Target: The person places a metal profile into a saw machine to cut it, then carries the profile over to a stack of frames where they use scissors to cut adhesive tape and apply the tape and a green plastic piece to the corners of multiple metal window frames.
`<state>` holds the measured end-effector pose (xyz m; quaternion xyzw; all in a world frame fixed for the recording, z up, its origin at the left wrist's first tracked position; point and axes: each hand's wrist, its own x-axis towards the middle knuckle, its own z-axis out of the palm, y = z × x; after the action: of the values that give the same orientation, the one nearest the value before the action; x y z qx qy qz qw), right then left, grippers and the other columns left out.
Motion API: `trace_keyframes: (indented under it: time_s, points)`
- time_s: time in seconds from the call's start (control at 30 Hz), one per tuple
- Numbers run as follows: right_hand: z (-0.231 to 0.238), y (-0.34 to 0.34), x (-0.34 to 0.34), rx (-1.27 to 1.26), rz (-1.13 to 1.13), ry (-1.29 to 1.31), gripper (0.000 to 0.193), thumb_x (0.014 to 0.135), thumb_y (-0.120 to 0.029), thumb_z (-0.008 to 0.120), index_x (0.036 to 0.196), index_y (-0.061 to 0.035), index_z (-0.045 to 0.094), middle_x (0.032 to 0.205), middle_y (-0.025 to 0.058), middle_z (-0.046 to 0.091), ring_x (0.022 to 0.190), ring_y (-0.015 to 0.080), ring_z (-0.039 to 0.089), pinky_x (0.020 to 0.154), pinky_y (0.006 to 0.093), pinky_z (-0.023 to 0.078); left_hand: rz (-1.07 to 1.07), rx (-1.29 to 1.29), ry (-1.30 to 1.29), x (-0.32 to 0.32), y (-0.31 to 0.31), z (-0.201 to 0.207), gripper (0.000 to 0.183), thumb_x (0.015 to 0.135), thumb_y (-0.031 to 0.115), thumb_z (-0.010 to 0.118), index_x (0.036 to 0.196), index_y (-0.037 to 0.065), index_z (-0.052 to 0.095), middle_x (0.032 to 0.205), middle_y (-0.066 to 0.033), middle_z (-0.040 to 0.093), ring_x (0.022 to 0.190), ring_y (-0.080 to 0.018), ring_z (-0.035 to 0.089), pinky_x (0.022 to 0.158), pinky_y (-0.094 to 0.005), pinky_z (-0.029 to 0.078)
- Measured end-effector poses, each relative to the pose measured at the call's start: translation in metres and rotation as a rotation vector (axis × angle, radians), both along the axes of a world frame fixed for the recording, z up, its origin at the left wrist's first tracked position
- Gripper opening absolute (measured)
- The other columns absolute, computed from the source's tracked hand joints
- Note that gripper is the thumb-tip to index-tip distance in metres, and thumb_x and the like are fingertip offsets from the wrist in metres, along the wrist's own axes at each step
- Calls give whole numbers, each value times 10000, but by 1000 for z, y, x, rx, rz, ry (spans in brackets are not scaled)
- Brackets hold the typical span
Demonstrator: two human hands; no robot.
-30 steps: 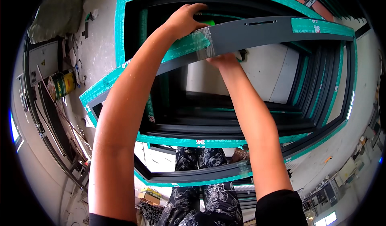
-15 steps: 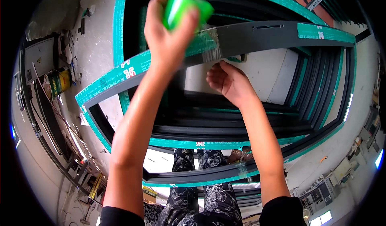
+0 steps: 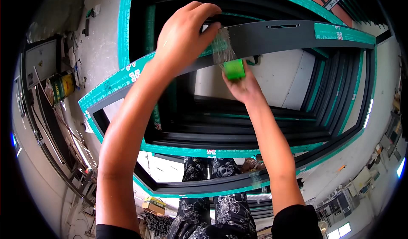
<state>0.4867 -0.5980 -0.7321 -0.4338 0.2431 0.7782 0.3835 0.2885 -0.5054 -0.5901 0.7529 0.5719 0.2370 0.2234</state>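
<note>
A dark grey window-frame bar (image 3: 280,34) with teal protective film (image 3: 342,31) runs across in front of me. My left hand (image 3: 185,35) lies over the bar's top edge, fingers curled onto it beside a band of clear tape (image 3: 224,43). Just under the bar, my right hand (image 3: 244,86) holds a small green tape roll (image 3: 234,68). A strip of clear tape stretches from the wrapped band down to the roll.
More dark frames with teal film (image 3: 238,132) are stacked below and behind the bar. A yellow-green paint can (image 3: 61,86) and a metal cabinet (image 3: 40,62) stand at the left on the concrete floor. My patterned trousers (image 3: 225,213) show below. Benches stand at the lower right.
The green roll was in my left hand, which carried it up over the bar. Now my right hand holds it beneath the bar and my left hand rests on the bar.
</note>
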Motion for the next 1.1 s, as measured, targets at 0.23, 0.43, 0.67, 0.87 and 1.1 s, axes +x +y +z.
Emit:
trace_keyframes:
  time_s: [0.23, 0.43, 0.67, 0.87, 1.1]
  points:
    - [-11, 98, -65, 752, 57, -286, 396, 952, -467, 547, 1012, -83, 624, 958, 54, 637, 906, 151, 615, 754, 275, 519, -17, -263, 41, -3, 48, -77, 584, 806, 244, 754, 1339, 134, 541, 1244, -142, 603, 1103, -284, 609, 962, -353, 485]
    - [17, 102, -32, 725, 321, -156, 383, 950, -461, 555, 895, -86, 608, 766, 8, 630, 708, 138, 626, 672, 260, 524, 219, -209, 53, 9, 52, -45, 730, 715, 382, 795, 1294, 25, 530, 1071, -173, 664, 962, -291, 666, 853, -363, 529]
    - [37, 9, 4, 437, 411, -205, 196, 993, -199, 491, 1098, -43, 548, 1139, 134, 612, 1008, 228, 628, 851, 353, 524, 25, 478, -52, 27, -5, -7, 728, 549, 174, 872, 1181, 33, 540, 1046, -161, 619, 948, -374, 598, 831, -432, 489]
    - [121, -4, 1, 603, 233, 80, 504, 897, -431, 647, 1190, -36, 537, 1108, 79, 606, 1049, 186, 589, 945, 316, 464, 94, 129, 36, 63, -129, 10, 684, 607, 93, 802, 1247, 58, 565, 1173, -143, 572, 1040, -342, 563, 918, -421, 479]
    - [116, -22, 34, 473, 583, -265, 355, 850, -272, 706, 1107, -73, 563, 989, 63, 591, 918, 186, 622, 755, 377, 592, 486, -205, -312, 60, -139, 8, 370, 838, 84, 707, 1169, -34, 589, 1139, -132, 618, 1088, -238, 588, 953, -350, 458]
